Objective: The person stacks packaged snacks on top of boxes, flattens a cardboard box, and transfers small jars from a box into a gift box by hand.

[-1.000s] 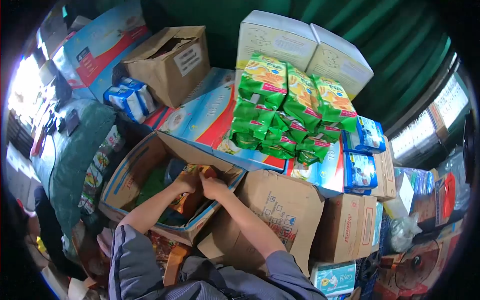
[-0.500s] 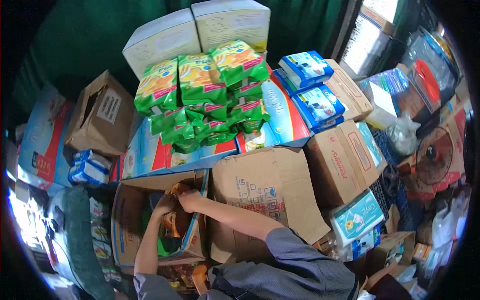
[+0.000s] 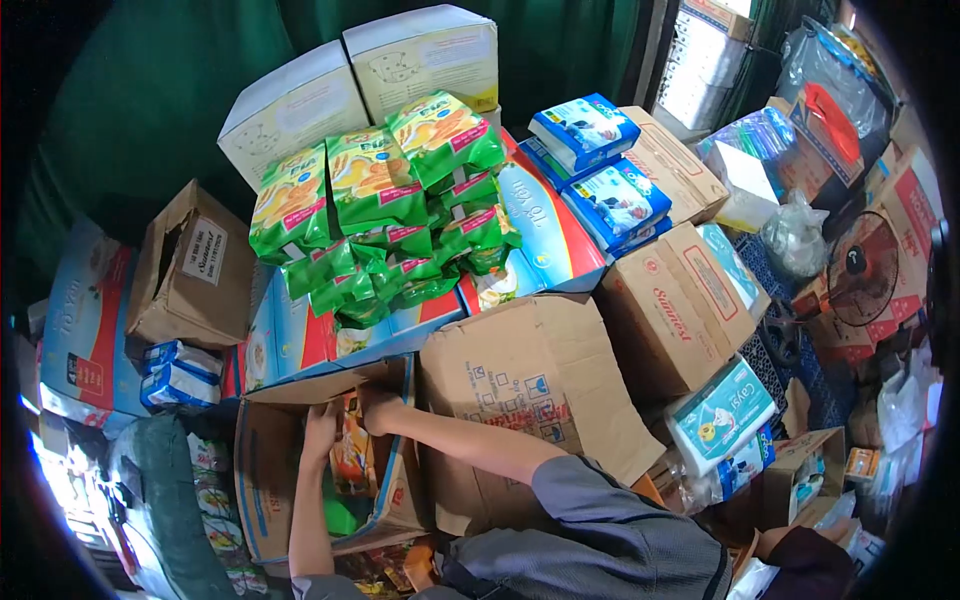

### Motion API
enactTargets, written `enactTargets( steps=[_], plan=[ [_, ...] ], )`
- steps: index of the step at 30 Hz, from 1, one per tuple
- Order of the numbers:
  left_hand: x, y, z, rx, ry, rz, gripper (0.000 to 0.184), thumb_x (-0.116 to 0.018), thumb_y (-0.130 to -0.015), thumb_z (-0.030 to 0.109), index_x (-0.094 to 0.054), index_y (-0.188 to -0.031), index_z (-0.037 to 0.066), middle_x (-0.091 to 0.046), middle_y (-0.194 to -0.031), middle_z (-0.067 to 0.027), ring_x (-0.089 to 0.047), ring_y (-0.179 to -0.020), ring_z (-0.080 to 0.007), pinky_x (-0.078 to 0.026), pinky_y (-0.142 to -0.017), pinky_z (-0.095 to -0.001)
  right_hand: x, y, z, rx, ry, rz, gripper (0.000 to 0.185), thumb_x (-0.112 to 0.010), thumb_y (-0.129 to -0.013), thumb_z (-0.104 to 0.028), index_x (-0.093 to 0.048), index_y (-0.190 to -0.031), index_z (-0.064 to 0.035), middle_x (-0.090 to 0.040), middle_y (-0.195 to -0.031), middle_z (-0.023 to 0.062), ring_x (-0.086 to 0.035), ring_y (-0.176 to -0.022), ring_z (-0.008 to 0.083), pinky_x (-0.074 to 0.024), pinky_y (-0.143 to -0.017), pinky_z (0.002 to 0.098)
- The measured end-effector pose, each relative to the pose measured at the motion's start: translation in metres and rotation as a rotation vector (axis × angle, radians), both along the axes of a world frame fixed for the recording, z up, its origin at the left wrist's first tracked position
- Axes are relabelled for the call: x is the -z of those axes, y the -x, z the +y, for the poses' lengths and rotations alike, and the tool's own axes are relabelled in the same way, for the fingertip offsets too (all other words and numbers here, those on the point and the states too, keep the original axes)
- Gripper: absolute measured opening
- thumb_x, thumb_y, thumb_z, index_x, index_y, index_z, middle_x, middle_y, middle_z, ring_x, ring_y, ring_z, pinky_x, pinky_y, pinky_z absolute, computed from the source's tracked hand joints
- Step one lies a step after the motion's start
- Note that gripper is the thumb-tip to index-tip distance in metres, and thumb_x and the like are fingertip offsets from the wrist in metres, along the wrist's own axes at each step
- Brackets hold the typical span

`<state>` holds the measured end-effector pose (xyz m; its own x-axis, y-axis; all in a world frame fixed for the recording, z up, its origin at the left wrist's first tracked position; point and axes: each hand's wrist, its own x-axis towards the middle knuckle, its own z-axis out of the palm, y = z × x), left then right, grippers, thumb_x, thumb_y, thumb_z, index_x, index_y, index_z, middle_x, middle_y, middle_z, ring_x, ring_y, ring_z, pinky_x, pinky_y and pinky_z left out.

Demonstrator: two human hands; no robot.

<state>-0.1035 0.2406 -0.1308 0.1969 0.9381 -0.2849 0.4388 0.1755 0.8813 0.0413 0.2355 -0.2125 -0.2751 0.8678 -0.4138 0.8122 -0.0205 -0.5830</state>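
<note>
My left hand point(image 3: 319, 428) is down inside an open cardboard box point(image 3: 262, 470), closed at the left edge of an orange snack packet point(image 3: 353, 445). Opposite it, my right hand point(image 3: 382, 411) grips the upper right side of the same packet, its fingertips partly hidden. The packet stands roughly upright between both hands. Below it, a green packet point(image 3: 345, 512) shows at the box's near end. The deeper contents are in shadow.
A closed carton point(image 3: 500, 375) adjoins the box on the right. Behind are stacked green biscuit packs point(image 3: 380, 190) on blue-red cartons. Blue diaper packs point(image 3: 600, 170), a Sunnest carton point(image 3: 670, 305) and a fan point(image 3: 862, 268) stand right. Another person's hand point(image 3: 800, 535) shows at lower right.
My hands have moved lower and slightly apart in the box. The orange packet has come upright between them. The whole view has shifted a little as the head turned.
</note>
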Motion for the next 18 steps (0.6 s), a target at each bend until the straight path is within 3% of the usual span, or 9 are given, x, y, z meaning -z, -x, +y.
enactTargets(
  steps=[1, 5, 7, 11, 13, 15, 16, 18],
  plan=[
    [-0.002, -0.002, 0.000, -0.088, 0.112, -0.017, 0.022, -0.057, -0.108, 0.028, -0.061, -0.098, 0.009, -0.044, -0.062, 0.0026, -0.038, -0.045, -0.0090, -0.030, -0.044, -0.0273, -0.002, -0.003, 0.000, 0.054, 0.002, 0.022, 0.070, -0.066, -0.098, -0.041, -0.044, -0.151, -0.0003, -0.063, -0.142, 0.0249, -0.066, -0.125, 0.0379, -0.0549, -0.102, 0.0451],
    [0.024, 0.026, 0.011, 0.000, 0.153, -0.140, 0.019, -0.058, -0.107, 0.028, -0.060, -0.099, 0.010, -0.043, -0.061, 0.0026, -0.037, -0.045, -0.0085, -0.029, -0.044, -0.0271, -0.013, 0.001, -0.001, 0.228, 0.001, 0.071, 0.071, -0.067, -0.095, -0.036, -0.045, -0.151, 0.0005, -0.065, -0.139, 0.0265, -0.067, -0.124, 0.0362, -0.0566, -0.100, 0.0442],
    [0.027, 0.029, 0.010, -0.065, 0.150, -0.115, 0.032, -0.055, -0.109, 0.042, -0.060, -0.107, 0.010, -0.042, -0.064, 0.0034, -0.040, -0.051, -0.0088, -0.030, -0.046, -0.0272, -0.014, 0.003, 0.001, 0.216, 0.065, 0.062, 0.072, -0.067, -0.095, -0.036, -0.044, -0.152, 0.0005, -0.065, -0.139, 0.0261, -0.068, -0.124, 0.0358, -0.0565, -0.101, 0.0443],
    [0.045, 0.050, 0.019, -0.045, 0.185, -0.278, 0.032, -0.053, -0.111, 0.040, -0.061, -0.111, 0.010, -0.033, -0.060, 0.0063, -0.031, -0.047, -0.0077, -0.026, -0.044, -0.0279, -0.008, 0.002, 0.017, 0.076, 0.133, 0.059, 0.079, -0.068, -0.094, -0.041, -0.039, -0.154, 0.0017, -0.066, -0.136, 0.0272, -0.068, -0.122, 0.0381, -0.0557, -0.102, 0.0459],
    [0.034, 0.055, 0.018, -0.294, 0.229, -0.487, 0.031, -0.058, -0.106, 0.033, -0.047, -0.082, 0.016, -0.028, -0.058, 0.0061, -0.030, -0.042, -0.0086, -0.025, -0.041, -0.0276, 0.001, -0.001, 0.021, 0.026, 0.144, 0.057, 0.083, -0.068, -0.094, -0.043, -0.037, -0.155, 0.0023, -0.067, -0.134, 0.0280, -0.068, -0.121, 0.0394, -0.0553, -0.102, 0.0467],
    [0.024, 0.063, 0.015, -0.282, 0.185, -0.560, 0.035, -0.058, -0.106, 0.034, -0.045, -0.079, 0.017, -0.023, -0.057, 0.0063, -0.026, -0.042, -0.0097, -0.022, -0.040, -0.0287, 0.000, 0.000, 0.018, 0.222, -0.050, 0.243, 0.093, -0.070, -0.092, -0.046, -0.026, -0.158, 0.0025, -0.066, -0.133, 0.0318, -0.067, -0.121, 0.0425, -0.0536, -0.103, 0.0483],
    [0.019, 0.065, 0.015, -0.168, 0.131, -0.655, 0.035, -0.057, -0.106, 0.034, -0.044, -0.079, 0.016, -0.022, -0.056, 0.0062, -0.024, -0.042, -0.0098, -0.020, -0.041, -0.0299, -0.009, -0.004, 0.018, 0.234, 0.031, 0.313, 0.102, -0.075, -0.089, -0.045, -0.016, -0.158, 0.0020, -0.064, -0.133, 0.0346, -0.065, -0.123, 0.0439, -0.0515, -0.105, 0.0487],
    [0.008, 0.058, 0.009, -0.147, 0.141, -0.664, 0.037, -0.056, -0.107, 0.035, -0.044, -0.077, 0.016, -0.021, -0.056, 0.0061, -0.023, -0.042, -0.0099, -0.019, -0.042, -0.0300, 0.003, -0.002, 0.022, 0.234, -0.038, 0.412, 0.100, -0.077, -0.088, -0.044, -0.021, -0.157, 0.0029, -0.063, -0.133, 0.0339, -0.064, -0.125, 0.0439, -0.0512, -0.105, 0.0485]
  ],
)
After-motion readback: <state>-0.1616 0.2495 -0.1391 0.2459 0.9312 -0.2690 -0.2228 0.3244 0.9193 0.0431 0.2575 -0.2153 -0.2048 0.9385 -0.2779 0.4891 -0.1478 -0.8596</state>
